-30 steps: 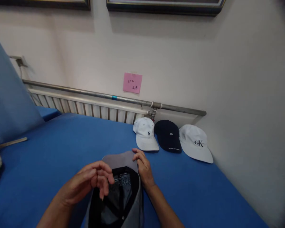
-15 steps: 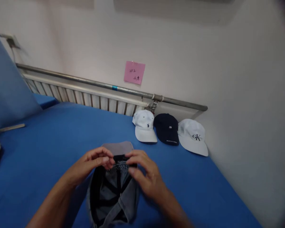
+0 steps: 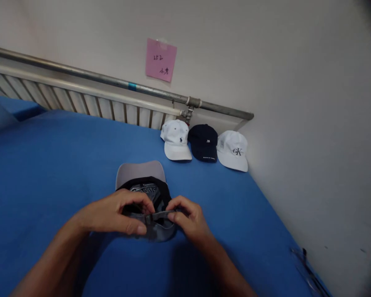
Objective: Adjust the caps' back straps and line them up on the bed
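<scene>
Grey cap (image 3: pixel 141 175) now flat on the blue cloth, both hands moved from sweatband to rear strap (image 3: pixel 160 215) — fingers pinching it

The grey upturned cap with black lining (image 3: pixel 145 194) is partly hidden: left hand (image 3: pixel 111 214) and right hand (image 3: pixel 188 216) cover its rear rim and strap ends. Print inside is unreadable. Pink paper note (image 3: pixel 160 60): handwriting too small. Both forearms run off the bottom edge.

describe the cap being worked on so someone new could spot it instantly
On the blue table, nearer than the three caps by the wall, lies a grey cap upside down. The left hand and right hand pinch its back strap. Unlike the others, its black lining shows.
</scene>
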The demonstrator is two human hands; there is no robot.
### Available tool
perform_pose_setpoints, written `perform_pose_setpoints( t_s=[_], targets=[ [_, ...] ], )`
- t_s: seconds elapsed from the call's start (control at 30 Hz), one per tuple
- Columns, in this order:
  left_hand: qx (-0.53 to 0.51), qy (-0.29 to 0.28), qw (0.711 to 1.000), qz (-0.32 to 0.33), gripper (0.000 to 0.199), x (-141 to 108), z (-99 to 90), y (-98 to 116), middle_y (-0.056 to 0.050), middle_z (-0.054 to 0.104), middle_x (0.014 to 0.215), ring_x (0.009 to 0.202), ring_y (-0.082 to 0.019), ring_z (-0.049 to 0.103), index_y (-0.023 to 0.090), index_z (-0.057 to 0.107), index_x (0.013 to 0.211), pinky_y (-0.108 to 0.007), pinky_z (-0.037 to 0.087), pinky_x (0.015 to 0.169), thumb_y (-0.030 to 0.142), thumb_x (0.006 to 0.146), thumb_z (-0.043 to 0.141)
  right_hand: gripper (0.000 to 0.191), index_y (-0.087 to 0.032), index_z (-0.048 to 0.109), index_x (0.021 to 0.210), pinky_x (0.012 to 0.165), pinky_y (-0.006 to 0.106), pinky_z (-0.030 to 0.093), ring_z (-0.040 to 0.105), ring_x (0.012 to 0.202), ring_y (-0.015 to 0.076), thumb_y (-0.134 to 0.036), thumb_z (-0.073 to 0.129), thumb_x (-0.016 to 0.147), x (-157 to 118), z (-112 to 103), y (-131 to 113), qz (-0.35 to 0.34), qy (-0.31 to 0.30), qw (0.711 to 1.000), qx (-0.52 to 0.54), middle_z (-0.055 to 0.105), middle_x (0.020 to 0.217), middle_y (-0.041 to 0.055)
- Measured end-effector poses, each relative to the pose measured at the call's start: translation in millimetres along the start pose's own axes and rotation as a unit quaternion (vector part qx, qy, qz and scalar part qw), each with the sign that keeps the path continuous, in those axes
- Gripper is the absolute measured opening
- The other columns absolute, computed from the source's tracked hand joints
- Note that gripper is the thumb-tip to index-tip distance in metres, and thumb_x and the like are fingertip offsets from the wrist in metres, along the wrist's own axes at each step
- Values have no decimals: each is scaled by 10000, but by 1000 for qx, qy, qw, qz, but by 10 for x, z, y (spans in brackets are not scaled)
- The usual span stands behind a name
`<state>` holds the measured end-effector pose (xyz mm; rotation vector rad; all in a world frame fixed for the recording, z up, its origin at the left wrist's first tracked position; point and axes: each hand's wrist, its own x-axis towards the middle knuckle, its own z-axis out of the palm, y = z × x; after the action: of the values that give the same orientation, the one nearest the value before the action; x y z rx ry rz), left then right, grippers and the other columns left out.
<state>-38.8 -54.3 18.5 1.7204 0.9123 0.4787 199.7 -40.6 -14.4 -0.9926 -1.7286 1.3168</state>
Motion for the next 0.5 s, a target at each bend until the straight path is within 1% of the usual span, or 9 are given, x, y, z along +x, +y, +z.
perform_pose_setpoints(
  t_s=[0.03,0.1,0.17,0.23,0.33,0.4,0.5],
  targets=[
    [16,-7,1000,-3,351,8,8,-6,-6,656,927,805,-166,574,215,667,1039,-241,432,677,388,739,728,72,-214,635,721,641,276,395,512,647,139,-198,580,679,4,-7,-1,23,-1,999,33,581,665,-20],
    [35,-11,999,-11,316,27,27,-26,0,644,906,795,-158,570,215,667,1033,-239,430,684,374,763,711,93,-213,642,726,610,261,375,498,626,127,-198,589,651,15,-8,0,44,-5,996,83,580,665,-24],
    [41,-9,999,-16,280,52,51,-44,6,624,860,768,-144,559,207,663,1032,-235,426,679,378,811,664,90,-211,643,716,596,255,362,496,622,121,-199,597,638,24,0,2,50,-4,992,113,585,670,-24],
    [29,-16,999,-26,281,81,74,-56,19,589,778,686,-120,523,188,655,1010,-217,403,614,411,842,626,70,-210,640,706,591,254,357,495,617,118,-207,615,641,28,10,8,51,-5,991,126,586,669,-23],
    [5,-23,999,-32,294,123,95,-76,40,521,665,587,-94,445,159,629,851,-201,340,527,451,865,593,59,-211,632,697,594,253,360,488,613,115,-218,649,641,36,23,36,51,-1,989,138,583,670,-26],
    [0,-17,1000,-26,320,142,98,-100,43,497,634,572,-91,423,155,592,757,-204,322,517,451,877,577,66,-212,619,673,604,252,362,487,621,117,-214,663,624,49,24,76,48,21,988,145,574,661,-30],
    [-7,-15,1000,-24,337,163,101,-139,44,488,624,570,-92,419,156,567,718,-210,322,521,451,880,572,91,-210,594,637,607,248,358,482,624,117,-207,678,602,74,10,141,47,55,987,143,553,636,-37]
  ],
)
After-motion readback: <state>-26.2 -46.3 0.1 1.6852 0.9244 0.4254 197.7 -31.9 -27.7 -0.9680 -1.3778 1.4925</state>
